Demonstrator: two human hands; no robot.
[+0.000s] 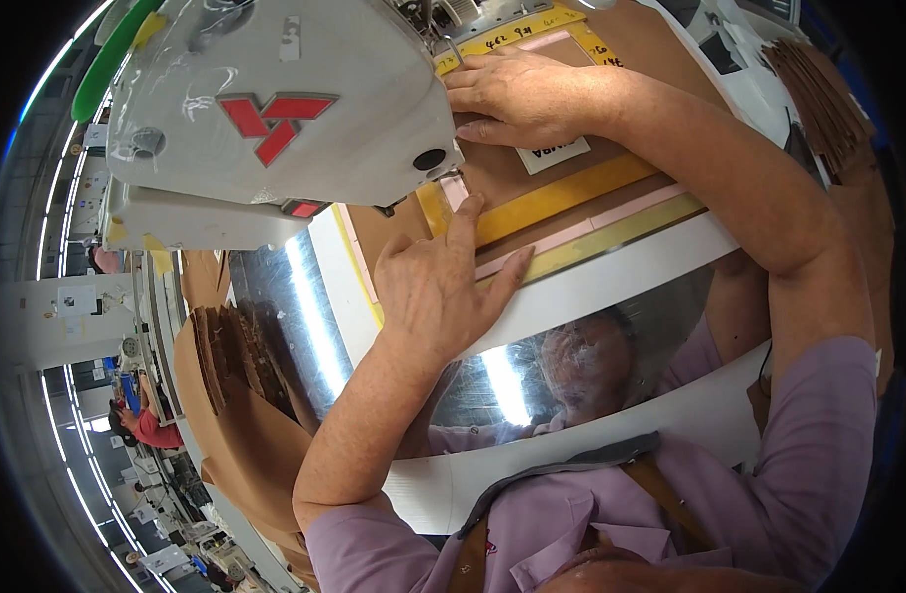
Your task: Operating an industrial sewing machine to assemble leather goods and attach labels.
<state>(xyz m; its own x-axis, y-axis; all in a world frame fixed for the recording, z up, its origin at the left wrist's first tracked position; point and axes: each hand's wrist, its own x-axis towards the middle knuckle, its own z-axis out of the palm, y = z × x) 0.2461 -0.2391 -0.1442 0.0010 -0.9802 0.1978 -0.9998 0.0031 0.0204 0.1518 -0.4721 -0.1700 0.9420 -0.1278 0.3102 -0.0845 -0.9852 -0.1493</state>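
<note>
A brown sheet [502, 183] lies under a yellow template frame [576, 203] on the white work surface. My left hand [428, 287] rests at the frame's near left corner with fingers apart. Its index fingertip touches beside a short pink strip [455, 190], and the thumb reaches the long pink strip [566, 237] along the near edge. Farther off, my right hand [517, 97] lies flat over the sheet and the frame's far left part, fingers stretched toward the machine. A white printed label [555, 155] shows partly below that hand.
A large white sewing machine head [275, 109] overhangs the work from the left. Below it is a shiny metal plate [304, 306]. Brown pieces are stacked at the left [240, 356], with another brown stack [819, 104] at the far right. Another person in red [156, 425] sits far left.
</note>
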